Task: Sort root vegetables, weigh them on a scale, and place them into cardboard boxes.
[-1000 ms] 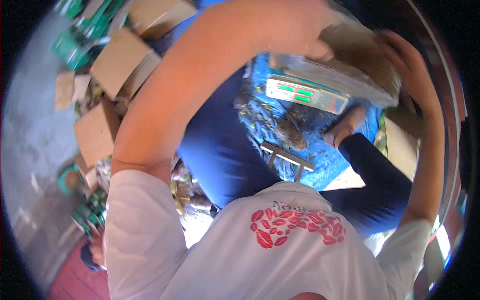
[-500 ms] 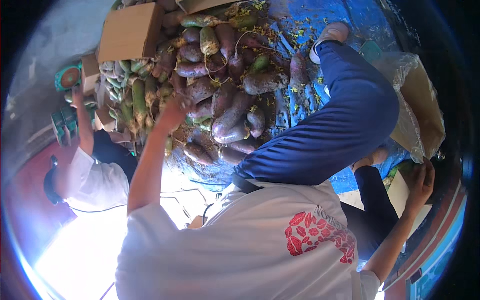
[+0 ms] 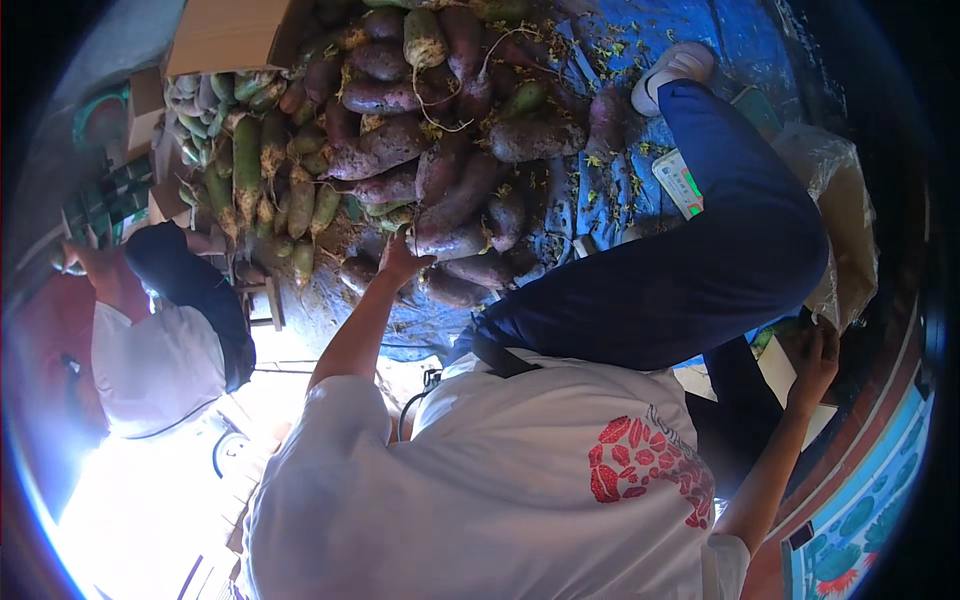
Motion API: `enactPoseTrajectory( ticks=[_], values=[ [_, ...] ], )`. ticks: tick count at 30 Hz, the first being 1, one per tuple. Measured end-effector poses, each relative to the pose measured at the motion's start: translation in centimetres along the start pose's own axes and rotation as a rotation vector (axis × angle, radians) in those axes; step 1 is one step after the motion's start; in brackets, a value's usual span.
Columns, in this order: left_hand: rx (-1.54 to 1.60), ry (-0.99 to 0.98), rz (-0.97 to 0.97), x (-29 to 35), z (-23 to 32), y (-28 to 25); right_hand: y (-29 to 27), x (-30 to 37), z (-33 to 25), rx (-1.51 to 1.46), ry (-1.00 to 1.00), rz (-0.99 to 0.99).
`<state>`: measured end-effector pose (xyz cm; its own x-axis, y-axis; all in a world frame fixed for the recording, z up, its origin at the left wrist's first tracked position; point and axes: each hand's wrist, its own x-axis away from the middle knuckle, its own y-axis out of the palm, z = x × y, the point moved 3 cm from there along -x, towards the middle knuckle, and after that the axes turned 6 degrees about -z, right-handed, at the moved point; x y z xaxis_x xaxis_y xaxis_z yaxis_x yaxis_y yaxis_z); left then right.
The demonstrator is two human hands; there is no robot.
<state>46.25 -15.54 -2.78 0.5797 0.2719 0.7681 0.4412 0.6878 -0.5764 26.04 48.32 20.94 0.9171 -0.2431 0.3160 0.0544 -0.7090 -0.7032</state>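
My left hand [image 3: 403, 259] reaches to the near edge of a heap of large purple radishes [image 3: 465, 215]. Its thumb and fingers are spread at the blunt end of one long purple radish, beside a smaller greenish one [image 3: 393, 218]; no radish is lifted. At the far right, my right hand [image 3: 818, 362] is closed on the lower edge of a clear plastic bag [image 3: 835, 300]. This bag lines an open cardboard box [image 3: 845, 225].
Green radishes [image 3: 246, 170] lie left of the purple heap, below a cardboard box [image 3: 225, 38]. A blue tarp [image 3: 640, 45] spreads underneath. A scale with a lit display [image 3: 680, 183] shows by my leg. Another person [image 3: 160, 360] sits at the left.
My left hand has moved nearer to me and right, from over the heap to its near edge. The scale has come into view. The other person's arm has lowered away from a green round object.
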Motion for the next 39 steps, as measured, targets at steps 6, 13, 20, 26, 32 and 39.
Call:
enactPoseTrajectory(
  ticks=[6, 13, 20, 26, 32, 39],
  values=[
    [1.602, -0.242, -0.099, -2.8, 2.0, 2.8, 0.3, 0.5, 1.7, -0.022, 0.110, -0.014],
    [-0.014, 0.289, 0.137, 2.4, 9.3, -0.7, 0.5, 0.3, 1.5, 0.072, -0.028, 0.076],
    [-0.071, 0.055, -0.153, 3.0, 9.8, 1.7, 2.8, 0.7, -0.2, 0.067, -0.085, -0.009],
    [-0.456, 0.151, -0.171, 4.2, 10.7, -6.0, 2.0, 1.0, 0.5, -0.033, -0.048, 0.024],
    [-0.845, 0.198, 0.685, 1.3, 15.0, -14.4, 2.1, 0.8, 2.2, -0.019, -0.016, -0.015],
    [-0.719, -0.314, -0.239, -4.1, 18.1, -16.6, 2.8, 0.8, 2.9, -0.130, -0.043, -0.042]
  ],
)
